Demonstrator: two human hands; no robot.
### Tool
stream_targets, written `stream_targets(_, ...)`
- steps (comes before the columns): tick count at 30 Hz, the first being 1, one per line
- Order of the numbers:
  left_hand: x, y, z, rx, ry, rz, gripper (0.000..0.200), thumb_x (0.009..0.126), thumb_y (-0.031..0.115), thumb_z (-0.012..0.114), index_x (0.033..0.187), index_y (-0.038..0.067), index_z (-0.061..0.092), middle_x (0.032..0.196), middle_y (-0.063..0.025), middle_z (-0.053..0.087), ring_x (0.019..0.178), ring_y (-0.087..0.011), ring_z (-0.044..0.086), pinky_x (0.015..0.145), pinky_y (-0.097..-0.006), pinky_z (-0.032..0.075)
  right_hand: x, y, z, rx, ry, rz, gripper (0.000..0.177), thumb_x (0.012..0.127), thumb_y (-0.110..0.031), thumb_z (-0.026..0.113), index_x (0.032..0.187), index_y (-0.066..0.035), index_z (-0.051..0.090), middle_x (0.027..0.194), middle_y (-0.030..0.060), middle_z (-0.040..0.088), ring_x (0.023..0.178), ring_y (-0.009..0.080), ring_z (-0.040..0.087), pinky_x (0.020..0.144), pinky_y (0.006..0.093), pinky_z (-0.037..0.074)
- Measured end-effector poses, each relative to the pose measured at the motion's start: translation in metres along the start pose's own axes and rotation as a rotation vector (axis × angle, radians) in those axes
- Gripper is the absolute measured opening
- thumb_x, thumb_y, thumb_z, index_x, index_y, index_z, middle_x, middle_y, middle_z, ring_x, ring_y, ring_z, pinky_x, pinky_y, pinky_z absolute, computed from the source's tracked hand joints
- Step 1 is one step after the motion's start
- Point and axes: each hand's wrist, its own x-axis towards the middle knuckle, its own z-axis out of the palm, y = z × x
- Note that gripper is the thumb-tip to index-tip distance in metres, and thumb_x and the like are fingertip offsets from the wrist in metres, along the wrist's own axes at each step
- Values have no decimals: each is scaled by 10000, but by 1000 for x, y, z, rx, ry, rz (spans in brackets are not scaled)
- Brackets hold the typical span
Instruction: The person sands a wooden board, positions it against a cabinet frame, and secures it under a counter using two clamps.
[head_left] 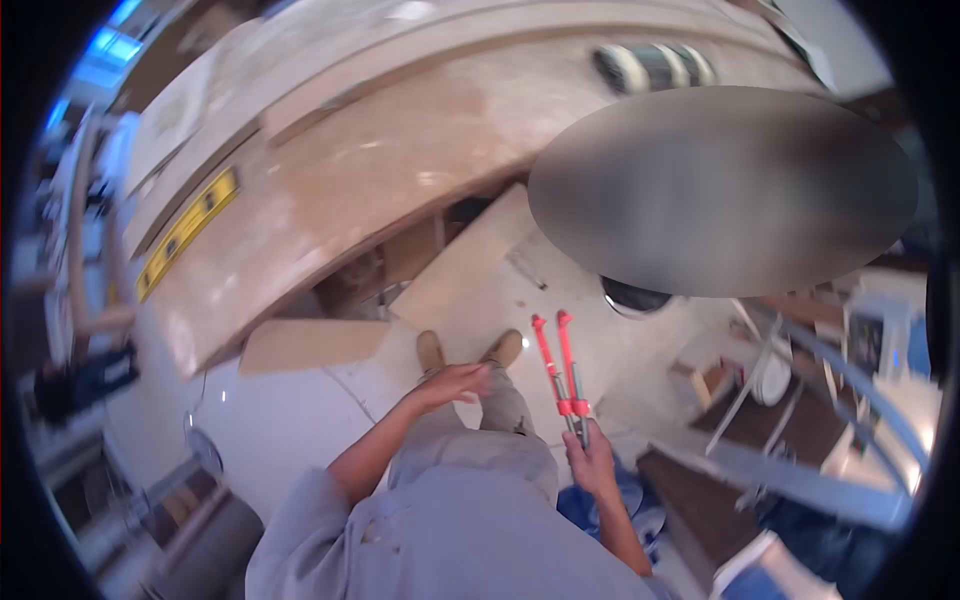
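Note:
My right hand (592, 455) is wrapped round the grey end of a red two-armed tool (566, 375), whose two red tips point away from me over the pale floor. In front of my legs is my left hand (455, 386), its fingers apart and slightly blurred, holding nothing. Beyond my shoes stands a long brown workbench (400, 150). A yellow spirit level (187, 232) lies on its left part, and a dark roll with pale bands (655, 68) lies near its far right.
A pale board (465, 255) leans against the bench's underside, with another board (312, 346) on the floor to its left. At the right are a metal ladder (850, 375) and a white bucket (770, 382). A blurred oval hides the upper right.

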Motion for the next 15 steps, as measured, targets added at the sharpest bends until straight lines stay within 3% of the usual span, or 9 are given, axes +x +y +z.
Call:
stream_targets(2, -12, 63, 29, -411, -113, 174, 739, 921, 608, 328, 1396, 42, 319, 1321, -182, 475, 1172, -304, 511, 957, -440, 433, 11, -66, -30, -140, -93, -210, 199, 858, -200, 623, 892, -42, 507, 592, 160, 534, 535, 336, 544, 515, 394, 432)
stream_targets(4, -32, 116, 20, -672, -331, 468, 795, 888, 664, 292, 1397, 54, 313, 1346, -198, 447, 1203, -365, 479, 984, -487, 410, 31, -111, -52, -234, -199, -368, 194, 848, -189, 631, 919, -48, 517, 614, 186, 549, 584, 380, 557, 534, 434, 437)
stream_targets(6, -85, 164, 9, -712, -358, 673, 838, 860, 702, 273, 1401, 63, 309, 1342, -214, 447, 1225, -426, 440, 993, -554, 380, 64, -150, -55, -429, -215, -720, 166, 851, -157, 615, 915, -37, 519, 625, 176, 551, 597, 372, 569, 517, 428, 420)
stream_targets(8, -136, 187, -11, -579, -146, 854, 813, 872, 687, 288, 1387, 59, 332, 1333, -219, 454, 1230, -461, 416, 987, -595, 363, 95, -202, -45, -653, -213, -993, 162, 852, -150, 601, 938, -40, 519, 634, 166, 551, 599, 364, 569, 526, 441, 416)
stream_targets(10, -161, 180, -56, -644, -51, 959, 734, 902, 626, 324, 1349, 47, 387, 1332, -220, 454, 1235, -470, 405, 982, -601, 368, 122, -250, -18, -842, -210, -1198, 169, 862, -162, 559, 986, -58, 513, 637, 150, 565, 592, 344, 569, 560, 448, 439)
stream_targets(12, -180, 169, -99, -851, 86, 1045, 510, 919, 378, 509, 1239, -19, 476, 1295, -216, 477, 1204, -458, 438, 1015, -567, 369, 164, -285, 22, -918, -184, -1442, 227, 844, -120, 503, 1065, -74, 493, 687, 124, 608, 625, 324, 597, 626, 434, 464)
stream_targets(13, -182, 157, -132, -909, 220, 1073, 412, 889, 230, 582, 1198, -30, 502, 1227, -202, 529, 1177, -399, 481, 1034, -530, 372, 192, -292, 51, -779, -66, -1612, 275, 805, -101, 519, 1077, -68, 493, 717, 110, 630, 674, 311, 621, 665, 418, 473)
stream_targets(14, -182, 150, -157, -886, 389, 1092, 342, 865, 158, 613, 1150, -16, 540, 1138, -174, 589, 1115, -321, 542, 1004, -464, 426, 202, -312, 69, -936, -254, -1476, 269, 818, -100, 504, 1086, -76, 497, 791, 119, 647, 787, 288, 641, 702, 398, 486)
stream_targets(15, -185, 139, -184, -830, 473, 1081, 318, 875, 176, 611, 1133, -1, 552, 1096, -156, 609, 1054, -283, 576, 956, -426, 464, 220, -322, 93, -812, -113, -1659, 294, 823, -122, 525, 1115, -106, 492, 864, 114, 647, 852, 291, 629, 718, 408, 486)
